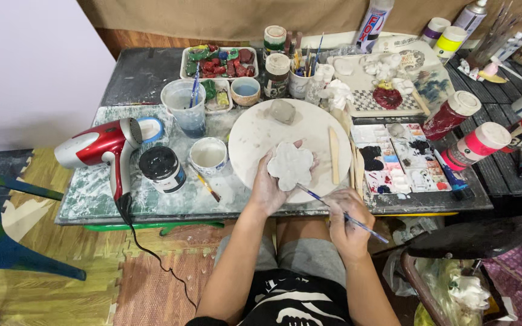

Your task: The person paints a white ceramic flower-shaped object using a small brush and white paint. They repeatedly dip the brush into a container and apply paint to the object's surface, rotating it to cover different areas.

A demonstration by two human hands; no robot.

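Head view: left hand [267, 188] cups a white flower-shaped clay piece [290, 165] over the round board [255, 136]. Right hand [348, 220], fingers pinched on a thin paintbrush [341, 213], touches its tip to the piece's lower edge. Light, steady strokes, I judge, give even coverage.
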